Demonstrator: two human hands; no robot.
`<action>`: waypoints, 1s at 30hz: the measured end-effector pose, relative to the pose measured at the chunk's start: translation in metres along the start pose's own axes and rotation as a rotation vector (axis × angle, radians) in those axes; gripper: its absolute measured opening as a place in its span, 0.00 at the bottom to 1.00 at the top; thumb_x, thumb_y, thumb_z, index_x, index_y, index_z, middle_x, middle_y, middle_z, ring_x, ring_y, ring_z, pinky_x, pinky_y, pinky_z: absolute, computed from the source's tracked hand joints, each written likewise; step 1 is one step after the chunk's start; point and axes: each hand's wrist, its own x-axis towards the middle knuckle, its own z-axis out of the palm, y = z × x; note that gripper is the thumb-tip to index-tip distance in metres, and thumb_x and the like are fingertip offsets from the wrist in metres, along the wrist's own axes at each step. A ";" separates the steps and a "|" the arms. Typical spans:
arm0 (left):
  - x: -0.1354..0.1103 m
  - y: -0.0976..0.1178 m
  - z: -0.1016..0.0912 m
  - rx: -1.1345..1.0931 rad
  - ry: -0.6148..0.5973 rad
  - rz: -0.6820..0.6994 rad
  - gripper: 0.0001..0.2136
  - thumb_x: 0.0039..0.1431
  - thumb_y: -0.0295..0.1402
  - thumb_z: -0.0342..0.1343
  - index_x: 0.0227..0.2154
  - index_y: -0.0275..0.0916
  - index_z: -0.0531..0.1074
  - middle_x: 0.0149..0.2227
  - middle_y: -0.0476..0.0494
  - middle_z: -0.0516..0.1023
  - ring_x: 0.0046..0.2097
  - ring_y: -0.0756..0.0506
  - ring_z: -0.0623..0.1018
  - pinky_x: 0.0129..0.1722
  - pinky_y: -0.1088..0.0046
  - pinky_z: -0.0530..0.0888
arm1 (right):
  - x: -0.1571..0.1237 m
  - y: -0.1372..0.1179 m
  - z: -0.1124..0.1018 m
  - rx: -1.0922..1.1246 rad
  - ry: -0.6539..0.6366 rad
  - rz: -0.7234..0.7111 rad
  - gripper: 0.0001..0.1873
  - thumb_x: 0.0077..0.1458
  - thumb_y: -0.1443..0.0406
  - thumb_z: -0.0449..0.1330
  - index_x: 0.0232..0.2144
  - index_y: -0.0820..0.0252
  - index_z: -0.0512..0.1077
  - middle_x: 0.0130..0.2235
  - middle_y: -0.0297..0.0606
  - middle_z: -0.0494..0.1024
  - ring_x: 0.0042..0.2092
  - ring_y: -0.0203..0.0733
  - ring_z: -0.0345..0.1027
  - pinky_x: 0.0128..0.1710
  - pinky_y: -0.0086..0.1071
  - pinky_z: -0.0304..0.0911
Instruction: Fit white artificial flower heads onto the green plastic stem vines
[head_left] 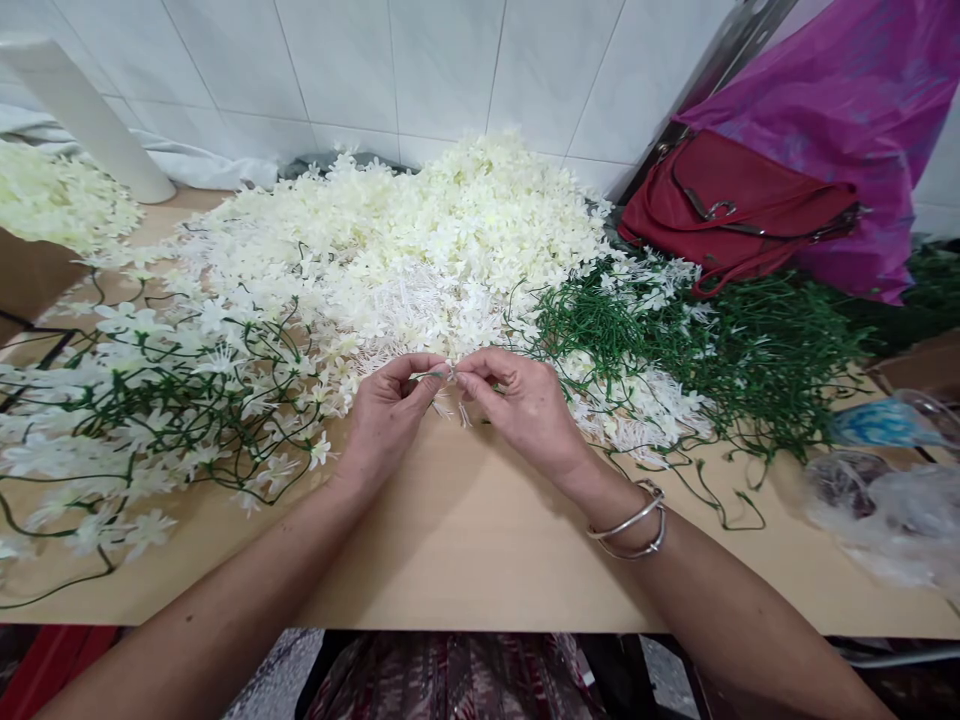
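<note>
We see a red bag at the back of a wide table with a light brown top. Behind the red bag, and far out to its left, is a wall of big white tiles with gray lines between them. A gray metal strip goes up just behind the red bag – it looks slanted to us. Far to the left of the red bag, a fat white tube rises from the table. Far below the red bag, we spot speckled gray floor. The light is soft and white.
</note>
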 end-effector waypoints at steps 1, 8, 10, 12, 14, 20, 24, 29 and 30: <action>0.000 0.000 0.000 -0.002 -0.002 0.002 0.12 0.51 0.41 0.70 0.33 0.38 0.82 0.20 0.55 0.68 0.25 0.53 0.63 0.24 0.77 0.60 | 0.000 0.001 0.000 0.048 -0.005 0.026 0.06 0.64 0.66 0.62 0.35 0.56 0.79 0.31 0.33 0.82 0.33 0.40 0.75 0.37 0.33 0.65; -0.001 0.001 -0.001 -0.040 -0.036 0.015 0.12 0.52 0.41 0.71 0.34 0.38 0.82 0.25 0.51 0.75 0.25 0.54 0.66 0.25 0.77 0.64 | 0.000 0.003 0.005 0.154 0.043 0.092 0.03 0.63 0.62 0.64 0.38 0.55 0.74 0.32 0.32 0.83 0.35 0.41 0.78 0.37 0.33 0.68; -0.001 0.001 -0.001 -0.065 -0.051 0.020 0.13 0.51 0.41 0.72 0.34 0.38 0.82 0.28 0.50 0.78 0.26 0.54 0.67 0.26 0.78 0.65 | 0.000 -0.001 0.005 0.142 0.056 0.097 0.05 0.63 0.63 0.63 0.41 0.54 0.70 0.31 0.30 0.83 0.34 0.40 0.78 0.36 0.32 0.67; -0.002 0.002 -0.001 -0.083 -0.060 0.019 0.13 0.51 0.41 0.72 0.35 0.38 0.82 0.29 0.50 0.79 0.26 0.54 0.67 0.26 0.78 0.66 | 0.000 -0.005 0.005 0.123 0.055 0.094 0.08 0.63 0.65 0.62 0.44 0.53 0.68 0.30 0.28 0.82 0.33 0.39 0.78 0.35 0.31 0.66; -0.002 0.004 0.000 -0.097 -0.073 0.010 0.14 0.52 0.41 0.72 0.38 0.38 0.82 0.28 0.50 0.78 0.26 0.54 0.67 0.25 0.79 0.66 | 0.000 -0.007 0.004 0.103 0.059 0.090 0.10 0.62 0.67 0.61 0.45 0.53 0.67 0.29 0.27 0.80 0.32 0.38 0.76 0.34 0.30 0.65; -0.003 0.003 0.003 -0.135 -0.086 -0.030 0.17 0.47 0.38 0.76 0.39 0.39 0.82 0.33 0.47 0.83 0.27 0.53 0.71 0.25 0.78 0.67 | 0.001 -0.005 0.003 0.107 0.044 0.051 0.11 0.62 0.68 0.60 0.46 0.53 0.66 0.29 0.26 0.79 0.31 0.37 0.74 0.34 0.29 0.64; -0.001 -0.002 0.001 -0.098 -0.065 -0.005 0.13 0.51 0.40 0.73 0.37 0.40 0.82 0.33 0.47 0.83 0.29 0.52 0.74 0.27 0.77 0.69 | -0.001 -0.005 0.004 -0.002 0.045 0.031 0.11 0.63 0.67 0.60 0.47 0.53 0.66 0.28 0.26 0.78 0.29 0.37 0.72 0.33 0.30 0.63; -0.002 -0.003 0.000 -0.070 -0.041 0.032 0.12 0.51 0.42 0.73 0.35 0.40 0.84 0.36 0.46 0.84 0.34 0.49 0.77 0.35 0.74 0.74 | -0.002 -0.005 0.006 -0.096 0.084 0.017 0.12 0.63 0.67 0.59 0.48 0.53 0.66 0.28 0.26 0.77 0.28 0.37 0.69 0.32 0.30 0.60; -0.002 -0.003 0.000 -0.073 -0.044 0.024 0.13 0.52 0.42 0.73 0.36 0.40 0.84 0.36 0.45 0.85 0.35 0.49 0.78 0.37 0.74 0.75 | -0.002 -0.005 0.006 -0.091 0.085 0.018 0.12 0.63 0.67 0.59 0.48 0.53 0.66 0.28 0.26 0.77 0.28 0.37 0.69 0.32 0.30 0.60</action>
